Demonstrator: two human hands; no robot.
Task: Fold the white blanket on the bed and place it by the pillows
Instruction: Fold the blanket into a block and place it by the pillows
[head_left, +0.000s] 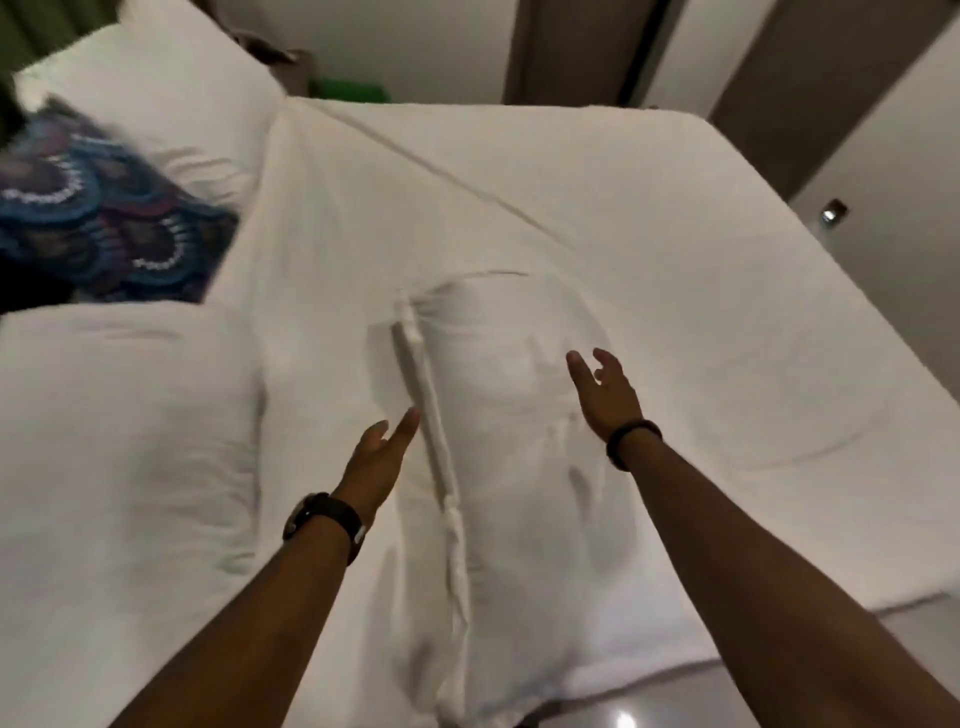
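White bedding fills nearly all we see, with pale walls and dark door panels behind the bed (675, 218). Far left, we find a patterned blue cushion (104, 218) between two white pillows: one behind it (171, 88), one nearer us (119, 441). Moving right, our left hand (376, 462), with a dark watch (324, 525) on its wrist, hangs open and empty, fingers straight, just beside the folded white blanket (509, 415). That blanket lies as a long bundle mid-bed, just right of the near pillow. Our right hand (605, 389), a black band (631, 439) on its wrist, hovers spread wide over the blanket's right edge, holding nothing.
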